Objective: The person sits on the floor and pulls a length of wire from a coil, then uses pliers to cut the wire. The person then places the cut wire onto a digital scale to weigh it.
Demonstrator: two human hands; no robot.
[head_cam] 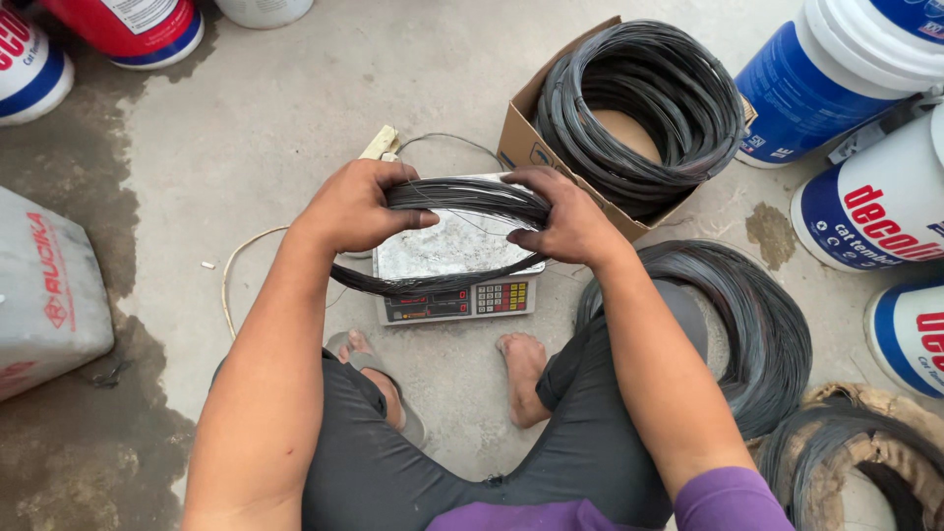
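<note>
A small coil of dark binding wire [462,197] is held over a digital weighing scale [447,256] on the concrete floor. My left hand [359,205] grips the coil's left side, and my right hand [560,221] grips its right side. The coil's lower arc [423,283] sags across the front of the scale's metal platter. I squat behind the scale, with my bare right foot [524,369] and sandalled left foot [369,364] on either side.
A cardboard box [521,128] holds a big wire coil [639,103] behind the scale. More large coils lie at right [757,324] and lower right [855,452]. Blue-and-white paint buckets [865,206] stand at right, others at top left [29,69]. A grey sack [49,285] sits left.
</note>
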